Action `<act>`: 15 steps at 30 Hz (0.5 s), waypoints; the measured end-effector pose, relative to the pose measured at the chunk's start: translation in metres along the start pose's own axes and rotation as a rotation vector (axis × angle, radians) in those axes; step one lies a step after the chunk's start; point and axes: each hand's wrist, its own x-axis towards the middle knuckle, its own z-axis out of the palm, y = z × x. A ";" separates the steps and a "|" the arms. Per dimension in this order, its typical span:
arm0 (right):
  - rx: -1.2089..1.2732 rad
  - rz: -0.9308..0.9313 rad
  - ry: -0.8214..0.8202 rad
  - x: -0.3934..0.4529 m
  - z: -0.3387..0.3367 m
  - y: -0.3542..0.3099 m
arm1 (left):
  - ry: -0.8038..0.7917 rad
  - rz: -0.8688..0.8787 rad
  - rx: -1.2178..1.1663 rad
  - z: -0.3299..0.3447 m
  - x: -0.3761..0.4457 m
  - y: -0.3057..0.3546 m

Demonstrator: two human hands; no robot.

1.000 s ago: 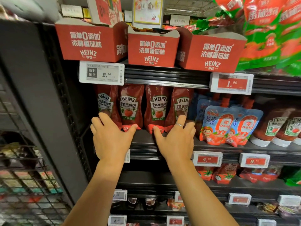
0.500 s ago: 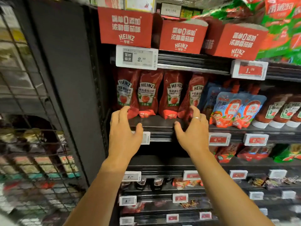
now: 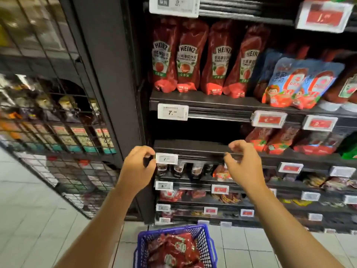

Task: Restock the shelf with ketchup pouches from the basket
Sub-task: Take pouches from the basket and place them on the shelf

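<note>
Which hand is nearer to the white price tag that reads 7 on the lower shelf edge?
Left. The left hand is right beside the white price tag, its fingertips almost at the tag's left edge. The right hand is well off to the tag's right.

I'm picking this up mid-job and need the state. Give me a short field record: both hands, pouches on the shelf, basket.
left hand: fingers loosely curled, holding nothing, in front of the lower shelf edge
right hand: the same, holding nothing
Heinz pouches: four in the front row, upright on the shelf, rightmost leaning
basket: blue, on the floor below the hands, red pouches inside
</note>
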 end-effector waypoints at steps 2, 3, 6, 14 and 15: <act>-0.019 0.072 -0.158 -0.022 0.006 0.033 | -0.140 -0.155 0.071 0.010 -0.032 -0.009; -0.036 0.111 -0.239 -0.035 0.009 0.049 | -0.233 -0.263 0.092 0.016 -0.050 -0.012; -0.039 0.300 -0.479 -0.079 0.023 0.105 | -0.485 -0.475 0.215 0.045 -0.106 -0.020; -0.145 0.617 -0.844 -0.194 0.069 0.223 | -0.672 -0.846 0.210 0.115 -0.271 -0.040; -0.136 0.678 -0.840 -0.203 0.076 0.231 | -0.695 -0.870 0.216 0.123 -0.289 -0.046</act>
